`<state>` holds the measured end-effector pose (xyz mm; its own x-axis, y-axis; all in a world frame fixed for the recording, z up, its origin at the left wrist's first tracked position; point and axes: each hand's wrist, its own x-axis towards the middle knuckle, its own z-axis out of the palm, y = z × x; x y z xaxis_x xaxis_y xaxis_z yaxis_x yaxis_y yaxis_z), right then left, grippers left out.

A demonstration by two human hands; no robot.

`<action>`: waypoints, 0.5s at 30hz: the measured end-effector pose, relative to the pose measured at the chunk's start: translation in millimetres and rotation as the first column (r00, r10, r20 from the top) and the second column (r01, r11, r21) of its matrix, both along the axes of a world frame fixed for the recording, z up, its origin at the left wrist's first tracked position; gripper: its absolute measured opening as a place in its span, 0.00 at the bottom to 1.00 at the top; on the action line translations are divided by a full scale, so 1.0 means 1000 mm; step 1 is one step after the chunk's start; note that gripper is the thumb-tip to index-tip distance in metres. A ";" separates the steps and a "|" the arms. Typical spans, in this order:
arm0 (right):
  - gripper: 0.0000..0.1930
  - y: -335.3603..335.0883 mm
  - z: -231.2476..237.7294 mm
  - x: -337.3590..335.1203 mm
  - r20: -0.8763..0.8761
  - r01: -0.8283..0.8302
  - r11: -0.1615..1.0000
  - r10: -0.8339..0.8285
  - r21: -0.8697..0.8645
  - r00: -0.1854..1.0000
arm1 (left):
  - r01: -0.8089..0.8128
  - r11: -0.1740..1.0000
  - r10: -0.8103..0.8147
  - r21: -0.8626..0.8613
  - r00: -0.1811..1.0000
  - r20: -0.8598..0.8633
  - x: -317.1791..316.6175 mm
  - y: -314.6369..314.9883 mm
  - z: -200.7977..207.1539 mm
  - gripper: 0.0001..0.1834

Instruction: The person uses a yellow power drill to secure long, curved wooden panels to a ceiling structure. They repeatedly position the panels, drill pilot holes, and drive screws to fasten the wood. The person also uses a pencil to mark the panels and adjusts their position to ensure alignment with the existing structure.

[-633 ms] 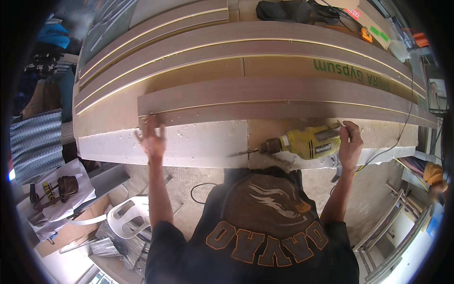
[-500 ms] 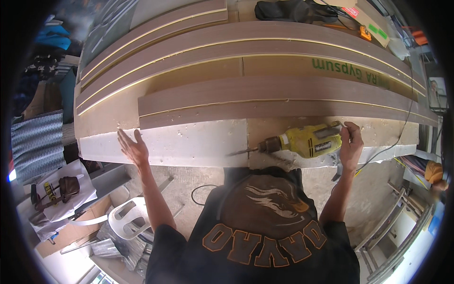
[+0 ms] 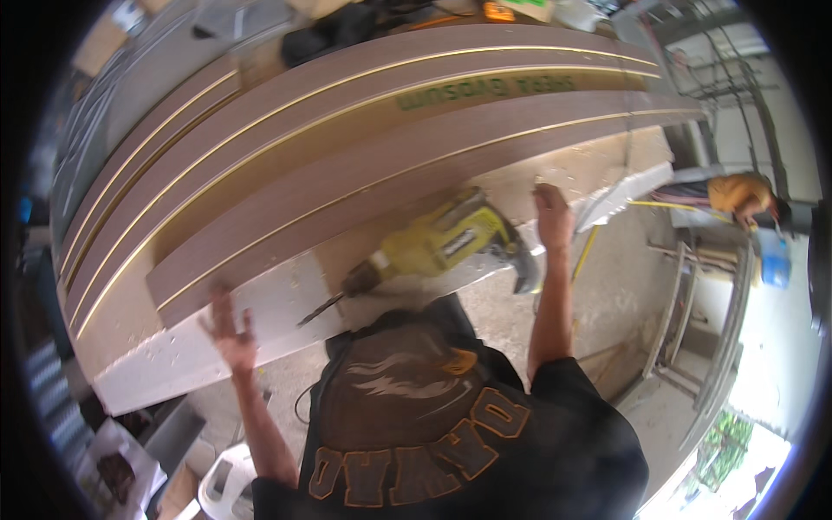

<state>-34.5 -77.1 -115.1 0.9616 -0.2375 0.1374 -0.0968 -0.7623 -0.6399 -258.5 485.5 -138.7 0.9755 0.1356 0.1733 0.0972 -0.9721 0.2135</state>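
Note:
My left hand, slightly blurred, is open with its fingers apart at the left end of the nearest brown plank. My right hand is closed over the near part of the worktop, to the right of the drill; whatever its curled fingers may hold is hidden. Between my hands a yellow-green power drill lies on its side, its long bit pointing left toward me and its dark handle beside my right wrist. Neither hand grips the drill. A thin gold line runs along the plank's length.
More gold-lined brown planks lie behind, on cardboard. A black bag and an orange tool sit at the back. A white plastic chair stands lower left; a wooden frame leans right. Farther right, another person is partly visible.
The view has swung to the right, so worktop and planks appear tilted. My right hand has come away from the drill's rear end. My left hand stays open near the plank's end.

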 end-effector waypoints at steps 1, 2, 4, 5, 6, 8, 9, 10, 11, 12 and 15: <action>0.09 0.001 0.001 -0.001 -0.017 -0.042 0.999 0.042 0.015 0.999 | -0.189 0.981 0.188 0.039 0.982 0.019 -0.006 0.012 -0.005 0.25; 0.09 0.002 0.001 -0.001 -0.066 -0.078 0.996 0.080 0.030 0.995 | -0.318 0.948 0.318 -0.010 0.944 0.093 -0.004 0.014 0.000 0.24; 0.07 -0.007 -0.017 0.004 -0.072 -0.161 0.987 0.159 -0.018 0.985 | -0.335 0.911 0.394 -0.242 0.881 0.263 0.018 -0.003 0.031 0.21; 0.09 -0.001 -0.012 0.007 -0.050 -0.252 0.952 0.247 -0.171 0.968 | -0.293 0.911 0.351 -0.291 0.921 0.171 0.031 -0.023 0.053 0.20; 0.13 -0.004 -0.021 0.010 0.060 -0.281 0.930 0.303 -0.235 0.951 | -0.254 0.901 0.298 -0.352 0.951 0.078 0.043 -0.051 0.070 0.19; 0.16 0.019 -0.001 0.004 0.086 -0.183 0.962 0.204 -0.201 0.975 | -0.109 0.873 0.075 -0.476 0.993 -0.089 0.068 -0.112 0.093 0.27; 0.18 0.015 0.002 -0.003 0.059 -0.273 0.962 0.274 -0.018 0.960 | 0.003 0.898 -0.073 -0.440 0.987 -0.142 0.081 -0.143 0.097 0.35; 0.20 0.018 0.008 -0.013 -0.196 -0.257 0.964 0.264 0.063 0.944 | 0.100 0.899 -0.185 -0.426 0.969 -0.161 0.096 -0.172 0.103 0.39; 0.22 0.023 0.013 -0.025 -0.442 -0.219 0.966 0.258 0.138 0.859 | 0.161 0.903 -0.275 -0.398 0.928 -0.250 0.112 -0.198 0.106 0.44; 0.25 0.030 0.022 -0.037 -0.410 -0.277 0.938 0.340 0.207 0.846 | 0.195 0.874 -0.353 -0.445 0.884 -0.306 0.126 -0.215 0.108 0.47; 0.30 0.028 0.035 -0.044 -0.541 -0.246 0.889 0.435 0.387 0.720 | 0.136 0.899 -0.330 -0.417 0.836 -0.439 0.156 -0.246 0.113 0.50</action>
<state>-78.5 -49.5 -80.3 0.8399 0.1868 -0.5095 -0.2976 -0.6265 -0.7204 -103.0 239.2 -25.4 0.9260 -0.1495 -0.3468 0.0630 -0.8443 0.5322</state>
